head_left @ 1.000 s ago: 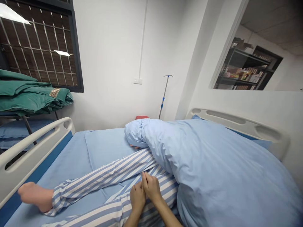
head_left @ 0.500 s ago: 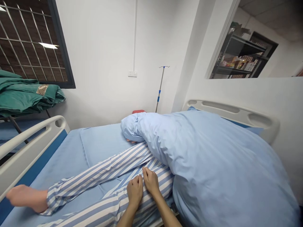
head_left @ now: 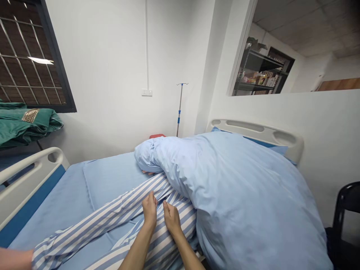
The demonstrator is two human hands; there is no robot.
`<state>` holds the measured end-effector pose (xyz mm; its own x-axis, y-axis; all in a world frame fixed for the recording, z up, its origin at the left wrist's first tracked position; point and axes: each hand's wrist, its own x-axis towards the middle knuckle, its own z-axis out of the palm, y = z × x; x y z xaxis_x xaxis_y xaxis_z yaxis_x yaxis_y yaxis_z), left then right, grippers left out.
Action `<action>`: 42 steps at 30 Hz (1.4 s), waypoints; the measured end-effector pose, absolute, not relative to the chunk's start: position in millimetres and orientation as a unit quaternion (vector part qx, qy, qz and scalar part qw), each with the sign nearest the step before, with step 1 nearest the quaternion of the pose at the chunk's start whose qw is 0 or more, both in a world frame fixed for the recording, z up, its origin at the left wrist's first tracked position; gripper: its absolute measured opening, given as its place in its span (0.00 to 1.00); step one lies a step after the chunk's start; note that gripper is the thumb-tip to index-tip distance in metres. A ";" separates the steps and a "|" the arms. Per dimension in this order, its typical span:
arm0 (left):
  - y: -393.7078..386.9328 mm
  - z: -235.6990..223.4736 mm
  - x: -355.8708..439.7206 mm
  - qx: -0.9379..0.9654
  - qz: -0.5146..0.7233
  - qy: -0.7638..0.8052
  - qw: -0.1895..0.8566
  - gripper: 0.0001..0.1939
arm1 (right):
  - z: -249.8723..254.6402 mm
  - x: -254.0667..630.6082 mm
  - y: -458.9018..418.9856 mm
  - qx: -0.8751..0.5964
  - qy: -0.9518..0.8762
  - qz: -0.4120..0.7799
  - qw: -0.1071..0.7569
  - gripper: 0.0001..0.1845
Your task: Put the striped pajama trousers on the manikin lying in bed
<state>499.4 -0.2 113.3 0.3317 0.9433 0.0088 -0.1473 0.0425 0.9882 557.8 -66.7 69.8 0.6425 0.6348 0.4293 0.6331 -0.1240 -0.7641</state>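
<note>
Blue-and-white striped trousers (head_left: 112, 210) clothe the legs of a figure lying on the bed. A bare ankle (head_left: 17, 258) shows at the lower left. My left hand (head_left: 150, 209) is closed in a fist over the thighs, thumb side up. Beside it, a small gap away, my right hand (head_left: 171, 216) is also curled closed. I see nothing in either hand; whether they touch the cloth I cannot tell. To their right a puffy light-blue quilt (head_left: 242, 198) covers the upper body. Fingertips (head_left: 147, 172) peek out under its left end.
The bed has a pale footboard (head_left: 30, 170) and a headboard (head_left: 292, 140). Behind it stand an IV pole (head_left: 180, 108) and a red object (head_left: 157, 136). Green folded cloth (head_left: 36, 125) lies at the left, below a barred window. A black chair (head_left: 348, 198) is at the right.
My fists have moved a little farther apart and turned thumb side up. The camera view has shifted right, so the foot has left the frame and the chair has come into it.
</note>
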 end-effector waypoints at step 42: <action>-32.5 85.5 517.2 0.746 0.277 0.405 0.451 0.23 | 70.7 592.2 -79.0 -0.811 -0.389 -0.077 0.431 0.27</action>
<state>517.2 -32.5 85.5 0.5189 0.8535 0.0484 0.3544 -0.2663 0.8964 592.2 -79.0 70.7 0.6852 0.5649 0.4598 0.6971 -0.3256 -0.6388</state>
